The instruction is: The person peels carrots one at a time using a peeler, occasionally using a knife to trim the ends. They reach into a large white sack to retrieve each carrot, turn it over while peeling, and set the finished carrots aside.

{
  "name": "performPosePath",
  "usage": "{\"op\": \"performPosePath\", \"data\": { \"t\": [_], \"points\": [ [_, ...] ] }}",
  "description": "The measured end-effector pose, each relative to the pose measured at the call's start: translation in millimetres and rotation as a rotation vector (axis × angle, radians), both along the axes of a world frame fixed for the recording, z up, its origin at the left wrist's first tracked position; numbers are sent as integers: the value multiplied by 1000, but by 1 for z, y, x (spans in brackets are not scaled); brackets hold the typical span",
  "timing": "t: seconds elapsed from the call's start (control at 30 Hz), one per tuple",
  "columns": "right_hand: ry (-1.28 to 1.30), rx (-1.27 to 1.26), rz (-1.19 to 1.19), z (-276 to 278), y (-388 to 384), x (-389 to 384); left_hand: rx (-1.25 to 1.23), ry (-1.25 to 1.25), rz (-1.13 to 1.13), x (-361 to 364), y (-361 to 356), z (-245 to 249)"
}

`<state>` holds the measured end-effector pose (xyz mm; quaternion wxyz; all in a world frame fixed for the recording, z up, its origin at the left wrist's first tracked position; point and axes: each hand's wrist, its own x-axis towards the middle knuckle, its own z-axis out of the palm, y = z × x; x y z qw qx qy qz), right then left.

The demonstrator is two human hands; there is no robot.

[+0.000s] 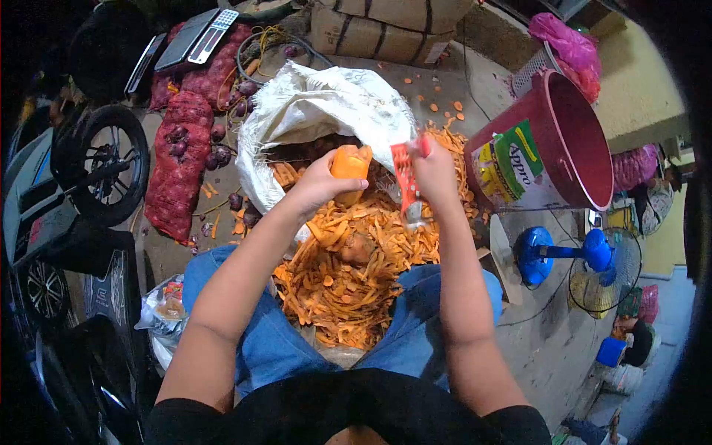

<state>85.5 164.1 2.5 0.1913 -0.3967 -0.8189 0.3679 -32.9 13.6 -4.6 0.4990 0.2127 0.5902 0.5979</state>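
pile of orange peelings point(348, 285) heaped on the floor between my knees, lapping onto my jeans point(259, 334). risk: the heap creeps underfoot and turns slick.

left hand point(319, 187): grip closed full round the orange root point(350, 165), fingers wrapped under it, held up over the pile. right hand point(434, 172): grip closed on the red peeler point(405, 178), blade end pointing down, just beside the root. risk: the root is a short stub with little to hold. if it twists or the blade skips, the edge meets my left fingertips, which sit close to its path.

blue fan point(564, 252) on the floor at right. a thin cord runs near it and looks like a snag if i shift my leg.

white sack point(326, 111) gapes open just behind the hands. flicked peel could land inside.

red bucket point(575, 141) looks tilted and might roll. its label reads "appro"; the smaller print is illegible.

far left, red mesh sacks point(178, 163) of onions. above them a keypad device point(211, 33), keys unreadable.
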Motion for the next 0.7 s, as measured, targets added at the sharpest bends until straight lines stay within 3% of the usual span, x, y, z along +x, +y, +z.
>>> {"op": "performPosePath", "data": {
  "t": [0.07, 0.13, 0.27, 0.47, 0.53, 0.7],
  "points": [
    [-117, 100, 154, -3, -12, 1, 42, 199, -19, -10, -4, 5],
    [-264, 217, 351, -6, -21, 8, 52, 193, -38, -16, -7, 1],
    [-316, 207, 442, -11, -36, 14, -5, 159, -69, -18, -17, 6],
    [-305, 235, 437, -16, -40, 15, 0, 143, -115, -11, -10, 1],
    [-311, 246, 440, -15, -41, 15, 13, 456, -141, -10, -9, -9],
    [-281, 248, 473, -15, -42, 13, 27, 540, -160, -5, -7, -15]
  ]
}}
